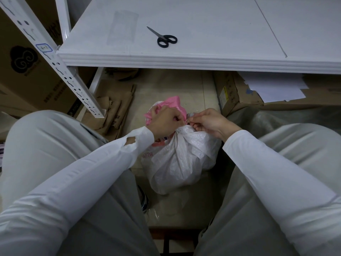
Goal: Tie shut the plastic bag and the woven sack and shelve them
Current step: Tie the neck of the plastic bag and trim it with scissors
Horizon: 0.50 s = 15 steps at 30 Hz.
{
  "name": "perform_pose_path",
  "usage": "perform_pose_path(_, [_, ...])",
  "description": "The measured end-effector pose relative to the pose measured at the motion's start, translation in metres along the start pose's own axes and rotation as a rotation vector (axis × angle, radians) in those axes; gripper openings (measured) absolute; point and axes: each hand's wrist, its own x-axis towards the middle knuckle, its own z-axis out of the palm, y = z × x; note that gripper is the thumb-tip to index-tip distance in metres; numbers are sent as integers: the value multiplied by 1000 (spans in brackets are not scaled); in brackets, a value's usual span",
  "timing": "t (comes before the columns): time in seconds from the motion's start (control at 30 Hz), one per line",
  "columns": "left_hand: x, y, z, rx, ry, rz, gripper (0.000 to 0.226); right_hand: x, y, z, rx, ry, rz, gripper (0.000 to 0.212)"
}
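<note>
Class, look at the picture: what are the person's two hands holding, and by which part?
The left hand and the right hand both pinch the woven sack at its gathered neck.

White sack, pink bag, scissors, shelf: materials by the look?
White sack: woven plastic strips, probably polypropylene; fine grid texture, slight sheen.
Pink bag: thin plastic film, glossy, crumpled into soft folds.
Scissors: bare grey metal blades; black handles look like moulded plastic.
Shelf: smooth white board with a ribbed front edge, painted metal or laminate; cannot tell which.
</note>
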Motion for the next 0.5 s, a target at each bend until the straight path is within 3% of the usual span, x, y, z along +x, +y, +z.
perform_pose_path(0.5, [-3, 6, -1, -120, 28, -139, 18, -8, -5, 3, -93, -21, -74, 14])
